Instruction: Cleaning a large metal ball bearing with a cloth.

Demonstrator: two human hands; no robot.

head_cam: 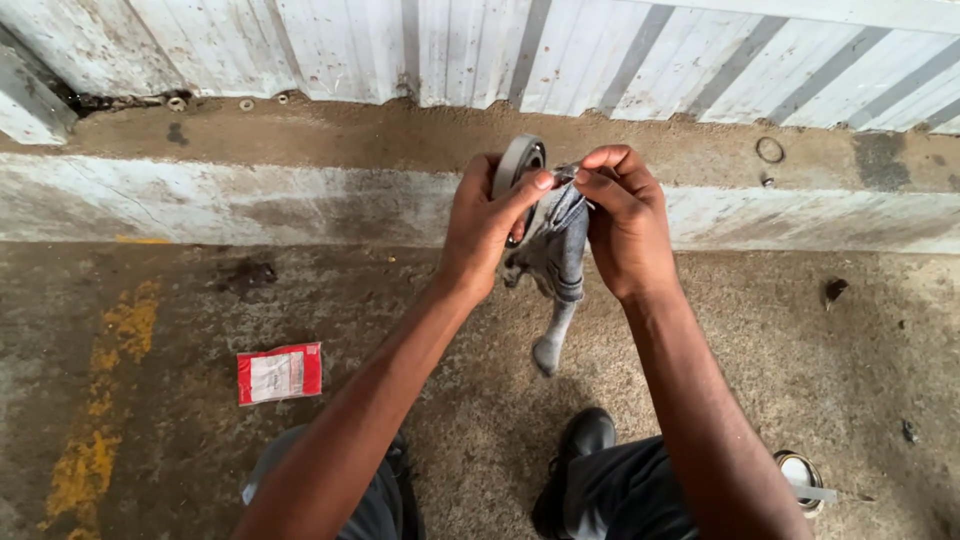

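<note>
Head view, looking down. I hold a round metal bearing [518,170] edge-on at chest height, above the concrete floor [180,290] and in front of a low painted kerb [230,205]; open air lies all round it, and nothing on the ground is close beneath. The bearing shows a grey outer ring with a darker inner face. My left hand [482,225] is clamped on it, thumb across the rim. My right hand [625,215] is closed on a grey rag [556,262], fingertips pinching the cloth against the bearing's side; the rag's loose end hangs down between my wrists.

Below, my black shoe [580,445] and dark trouser legs stand on rough, stained concrete. A small red-and-white packet [279,373] lies flat on the floor to the left, well apart from my hands, near worn yellow paint [105,400]. An open tin [800,478] with a stick resting in it sits at lower right, just beside my leg. Beyond the kerb runs a dirt ledge bearing a small metal ring [769,150], backed by a corrugated metal wall [600,60].
</note>
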